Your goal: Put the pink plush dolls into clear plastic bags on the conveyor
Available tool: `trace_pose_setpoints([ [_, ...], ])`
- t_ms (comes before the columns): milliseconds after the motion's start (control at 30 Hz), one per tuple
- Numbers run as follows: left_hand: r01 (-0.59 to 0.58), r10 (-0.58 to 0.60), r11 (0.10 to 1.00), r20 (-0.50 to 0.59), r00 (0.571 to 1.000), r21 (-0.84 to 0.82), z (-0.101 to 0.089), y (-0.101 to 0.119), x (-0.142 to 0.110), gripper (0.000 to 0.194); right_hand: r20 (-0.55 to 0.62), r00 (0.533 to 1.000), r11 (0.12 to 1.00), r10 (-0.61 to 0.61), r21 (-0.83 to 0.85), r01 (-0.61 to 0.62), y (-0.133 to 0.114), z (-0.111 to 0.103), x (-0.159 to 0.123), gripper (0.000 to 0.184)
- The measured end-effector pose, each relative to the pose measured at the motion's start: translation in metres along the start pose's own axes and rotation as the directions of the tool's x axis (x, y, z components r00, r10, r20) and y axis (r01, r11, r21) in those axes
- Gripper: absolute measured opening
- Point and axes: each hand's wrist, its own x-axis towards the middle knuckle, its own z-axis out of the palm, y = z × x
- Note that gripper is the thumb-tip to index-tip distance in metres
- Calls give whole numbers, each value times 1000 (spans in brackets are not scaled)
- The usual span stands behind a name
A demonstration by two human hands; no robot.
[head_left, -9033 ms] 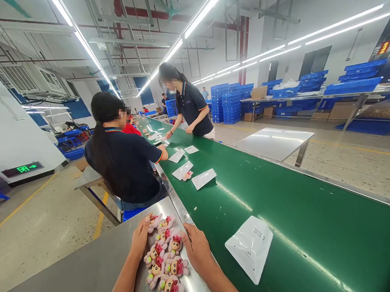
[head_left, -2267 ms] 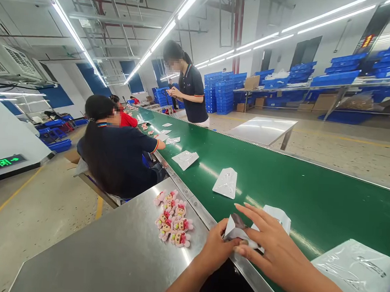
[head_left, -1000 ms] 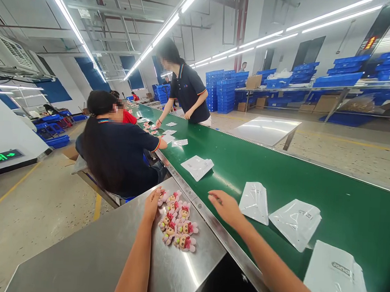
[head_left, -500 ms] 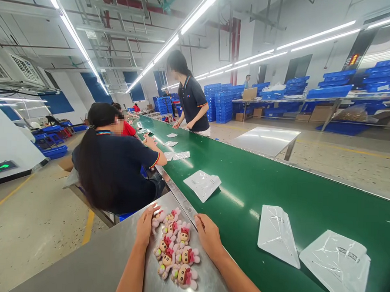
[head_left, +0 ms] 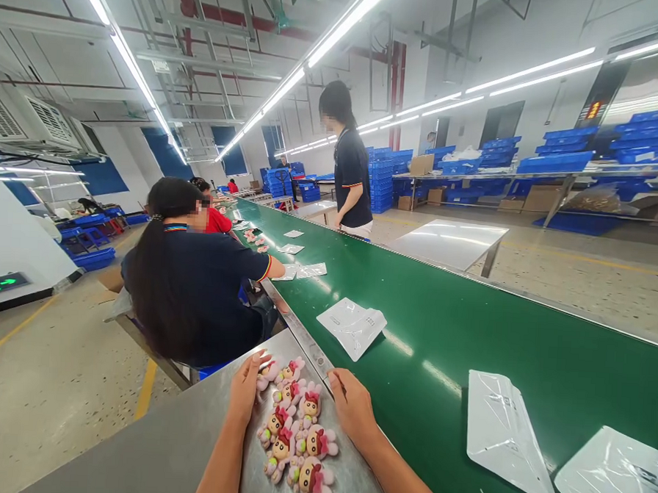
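Several small pink plush dolls (head_left: 295,429) lie in a cluster on a steel side table (head_left: 175,444). My left hand (head_left: 246,391) rests flat along the left side of the cluster, fingers stretched out and touching the top doll. My right hand (head_left: 352,409) lies on the right side of the cluster, fingers curled loosely downward, holding nothing. To the right runs a green conveyor belt (head_left: 468,335) carrying clear plastic bags (head_left: 352,325), with two more bags (head_left: 504,436) near the right edge (head_left: 617,479).
A seated person in a dark shirt (head_left: 194,291) works at the belt just ahead on the left. Another person (head_left: 351,167) stands on the far side of the belt. A steel table (head_left: 450,242) stands beyond it. Blue crates (head_left: 576,153) line the back wall.
My right hand came back from the belt to the right side of the dolls, and both hands now flank the cluster. The bags have ridden the belt toward me. The standing person straightened up.
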Motion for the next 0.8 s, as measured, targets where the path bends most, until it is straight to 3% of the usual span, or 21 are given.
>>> trace_pose_setpoints([
  [233,-25,25,999,15,1000,28,3,3,1,44,-5,1000,1000,-5,19,5,-4,-4,-5,35],
  [333,-35,35,998,7,999,52,5,10,-2,41,-32,999,999,-35,31,36,-17,-10,15,35],
  [400,-30,30,998,-3,1000,63,6,13,-3,41,-24,993,994,-111,-20,111,-26,-11,46,35],
  [500,-4,6,998,-19,1000,70,6,14,-5,44,86,981,944,-176,-269,193,-28,-7,115,35],
  [533,7,-6,997,-18,1000,73,6,14,-5,46,145,980,907,-138,-380,184,-24,-4,141,36],
  [667,52,-52,993,-1,999,102,7,10,-5,48,197,980,842,2,-529,104,8,13,234,40],
  [800,57,-54,989,-31,998,134,9,1,0,51,218,971,775,103,-630,59,40,39,293,50],
])
